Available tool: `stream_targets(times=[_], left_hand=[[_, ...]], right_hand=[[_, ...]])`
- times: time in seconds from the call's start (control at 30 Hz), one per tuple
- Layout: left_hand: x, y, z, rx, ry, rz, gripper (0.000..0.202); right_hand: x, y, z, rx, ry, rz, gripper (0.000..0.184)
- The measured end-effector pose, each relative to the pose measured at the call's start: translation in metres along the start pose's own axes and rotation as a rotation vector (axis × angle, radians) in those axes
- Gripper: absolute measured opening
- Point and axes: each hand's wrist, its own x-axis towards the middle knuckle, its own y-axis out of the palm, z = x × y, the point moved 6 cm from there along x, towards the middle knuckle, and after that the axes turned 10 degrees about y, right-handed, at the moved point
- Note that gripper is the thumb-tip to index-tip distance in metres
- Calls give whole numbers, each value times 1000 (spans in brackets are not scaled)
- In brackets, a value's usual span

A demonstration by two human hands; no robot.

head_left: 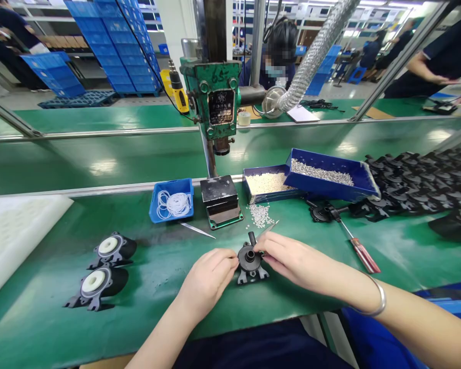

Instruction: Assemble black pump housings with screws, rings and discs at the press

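A black pump housing [249, 259] with a round raised centre, a spout and forked feet rests on the green bench in front of me. My left hand [215, 274] has its fingers closed on the housing's left edge. On the opposite edge, the bent fingers of my right hand [286, 256] grip it near the spout. A slim pointed metal tool [269, 228], like tweezers, shows behind the right fingers; I cannot tell whether it is held. Just beyond lies a pile of small white rings [259, 215]. Under the press head [218, 97] stands a black block [219, 197].
Left are two housings with white discs [94, 282] and a white sheet [19, 230]. A blue bin of white rings [172, 202], tweezers [197, 230], trays of beige bits [267, 183] and screws [322, 177], a screwdriver [363, 253] and many black housings [426, 179] surround the work. People are beyond.
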Motion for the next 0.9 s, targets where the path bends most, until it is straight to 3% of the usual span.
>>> stream_targets(times=[0.4, 0.57, 0.9], left_hand=[[-6, 4, 0, 12, 29, -3, 15], [-8, 7, 2, 1, 10, -14, 21], [-8, 8, 4, -3, -6, -103, 28]], right_hand=[[-5, 3, -12, 77, 35, -66, 21], [-6, 9, -21, 137, 77, -140, 18], [-18, 23, -31, 163, 25, -342, 12]])
